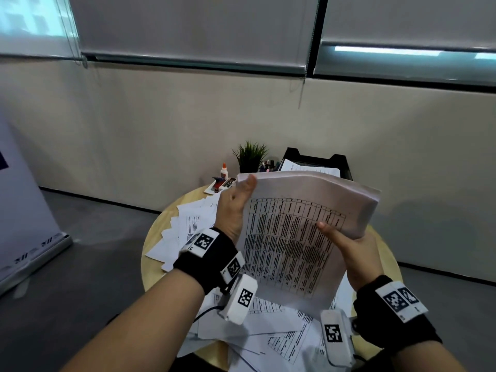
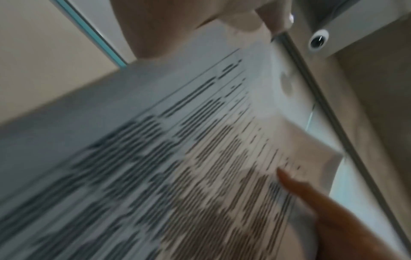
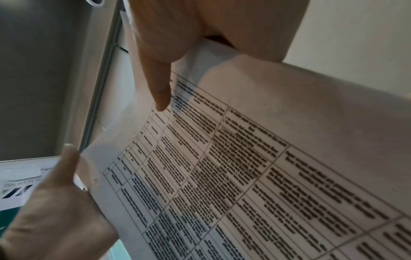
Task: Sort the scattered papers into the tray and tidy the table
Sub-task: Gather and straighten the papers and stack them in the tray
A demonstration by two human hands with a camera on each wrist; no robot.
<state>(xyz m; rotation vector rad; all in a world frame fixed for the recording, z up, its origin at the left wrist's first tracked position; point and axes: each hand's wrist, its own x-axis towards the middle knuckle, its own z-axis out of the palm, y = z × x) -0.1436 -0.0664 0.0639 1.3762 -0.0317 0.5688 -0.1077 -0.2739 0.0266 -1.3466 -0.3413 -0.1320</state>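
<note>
I hold a thick stack of printed papers (image 1: 300,237) tilted up above the round wooden table (image 1: 150,253). My left hand (image 1: 233,208) grips the stack's left edge, thumb on top. My right hand (image 1: 351,251) grips its right edge, thumb lying on the printed table. The same stack of papers (image 2: 200,176) fills the left wrist view, blurred, and the stack of papers (image 3: 244,176) fills the right wrist view with my right thumb (image 3: 160,84) on it. Loose scattered sheets (image 1: 185,224) cover the table under the stack. The black paper tray (image 1: 316,161) stands at the table's far edge with sheets inside.
A small potted plant (image 1: 251,155), a pen cup (image 1: 268,166), a glue bottle (image 1: 224,171) and a stapler-like item (image 1: 222,183) sit at the table's back. More sheets (image 1: 281,334) overhang the near edge. A banner stand (image 1: 24,210) is on the floor at left.
</note>
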